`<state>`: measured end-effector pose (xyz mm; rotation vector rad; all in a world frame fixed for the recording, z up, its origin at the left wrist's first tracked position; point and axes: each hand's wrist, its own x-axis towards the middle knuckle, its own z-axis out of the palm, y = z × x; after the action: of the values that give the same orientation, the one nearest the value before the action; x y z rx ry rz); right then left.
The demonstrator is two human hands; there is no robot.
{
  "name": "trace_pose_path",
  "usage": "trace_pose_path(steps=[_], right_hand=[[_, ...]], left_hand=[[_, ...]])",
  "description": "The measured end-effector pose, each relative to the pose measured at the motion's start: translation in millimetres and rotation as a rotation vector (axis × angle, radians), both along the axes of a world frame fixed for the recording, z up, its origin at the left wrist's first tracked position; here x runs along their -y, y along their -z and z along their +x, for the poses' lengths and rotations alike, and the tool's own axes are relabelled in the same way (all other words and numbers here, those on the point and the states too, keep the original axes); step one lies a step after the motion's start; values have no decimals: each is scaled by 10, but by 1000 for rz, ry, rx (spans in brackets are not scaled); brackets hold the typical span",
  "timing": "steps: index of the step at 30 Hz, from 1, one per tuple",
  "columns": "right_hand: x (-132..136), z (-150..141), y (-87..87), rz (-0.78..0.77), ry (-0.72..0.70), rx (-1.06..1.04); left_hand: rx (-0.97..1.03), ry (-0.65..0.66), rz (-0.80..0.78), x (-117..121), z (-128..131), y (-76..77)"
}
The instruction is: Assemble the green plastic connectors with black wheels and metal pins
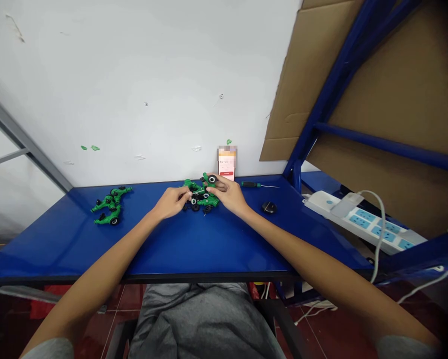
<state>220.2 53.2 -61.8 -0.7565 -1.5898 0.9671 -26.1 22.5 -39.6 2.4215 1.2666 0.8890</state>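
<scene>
from my end of the head camera, i have both hands working over a pile of green and black parts (209, 201) near the back edge of the blue table (209, 249). the left hand (173, 202) has its thumb and fingertips drawn narrow, seemingly pinching a thin piece (198, 191) that lies toward the right hand (228, 193). the right thumb and fingers curve around the far side of the pile, beside a black ring (212, 179); whether they grip anything, i cannot tell. i judge the step in hand to be fine handling of one small part, and the next move calls for a steady left pinch with the right side bracing. a cluster of green pieces (110, 204) lies well apart to the left; a screwdriver (251, 184) rests just beyond the right hand. the right fingertips are hidden, the small parts blur together, and the top of the phone (226, 170) is pixelated.
</scene>
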Motion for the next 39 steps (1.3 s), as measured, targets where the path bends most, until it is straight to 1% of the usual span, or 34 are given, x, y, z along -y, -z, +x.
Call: trace_pose_path(steps=[5,9,12,17,22,26,32,39], right_hand=[[23,-5,-3,8,-6,26],[47,-22,-12,2,-7,20],[68,-41,-13,-9,-19,21],[83,-52,1,-12,-21,20],[76,-50,13,-14,-16,9],[65,-52,30,-7,-15,17],[61,-61,52,-13,-24,22],[76,-67,37,-20,-21,20]], left_hand=[[48,29,27,-1,-1,-8],[-9,52,60,-1,-2,-37],[-49,40,43,12,12,-43],[15,60,-13,26,25,-25],[-22,45,19,34,33,-62],[-83,69,8,49,49,-76],[-36,82,4,47,45,-41],[-55,77,48,23,54,-49]])
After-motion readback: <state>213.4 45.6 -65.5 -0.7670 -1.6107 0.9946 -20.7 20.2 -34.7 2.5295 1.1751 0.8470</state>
